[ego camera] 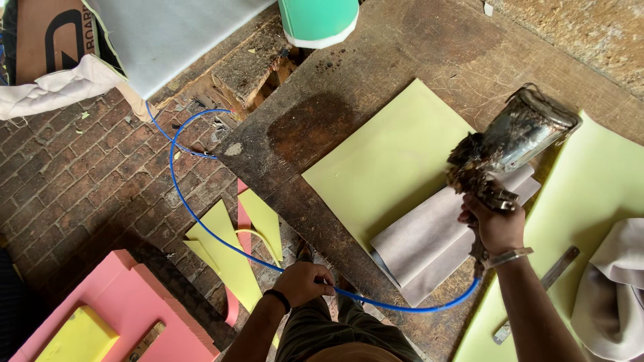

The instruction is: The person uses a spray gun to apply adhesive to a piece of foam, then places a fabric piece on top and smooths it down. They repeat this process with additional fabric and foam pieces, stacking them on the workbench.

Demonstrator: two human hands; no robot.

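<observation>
My right hand [495, 224] grips the handle of a grimy spray gun [513, 141] with a metal cup, held tilted above a folded grey fabric sheet [436, 238] on the wooden table [335, 127]. The fabric lies on a pale yellow-green foam sheet [389, 157]. My left hand [303, 281] is closed around the thin blue air hose [194, 214], which loops over the brick floor and runs back to the gun's base.
A second yellow-green sheet [590, 201] lies at the right with a metal ruler [537, 295] and grey cloth [614, 295]. A green cylinder [318, 20] stands at the table's far edge. Pink and yellow foam pieces [127, 308] and offcuts [235, 255] lie on the floor.
</observation>
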